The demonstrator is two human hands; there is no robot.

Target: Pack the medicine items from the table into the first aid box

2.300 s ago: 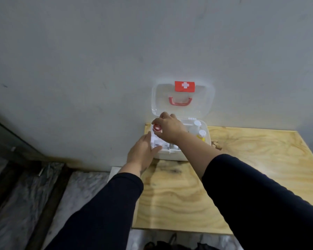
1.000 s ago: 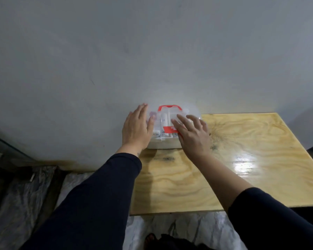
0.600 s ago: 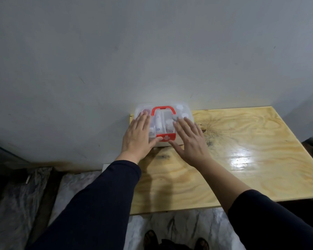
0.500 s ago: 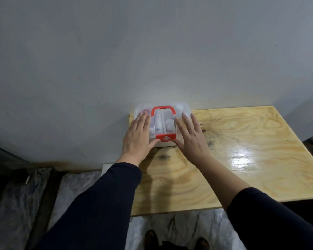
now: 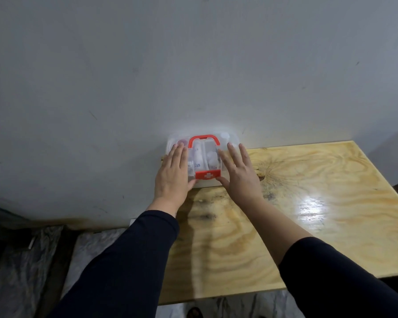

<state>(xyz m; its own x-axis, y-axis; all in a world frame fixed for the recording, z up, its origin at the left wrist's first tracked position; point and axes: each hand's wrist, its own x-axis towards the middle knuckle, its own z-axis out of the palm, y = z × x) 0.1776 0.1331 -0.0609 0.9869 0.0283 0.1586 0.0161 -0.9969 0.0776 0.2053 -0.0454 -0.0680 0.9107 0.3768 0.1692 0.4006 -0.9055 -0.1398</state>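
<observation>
Left hand (image 5: 173,175) and right hand (image 5: 239,174) lie flat, fingers spread, on the shut first aid box (image 5: 203,157); contents seem blurred.

There is only one view, from the person's head. It looks forward and down, over both arms, at the far left corner of the counter (image 5: 308,214) near the grey wall (image 5: 193,65); the floor (image 5: 21,260) shows below left.
</observation>
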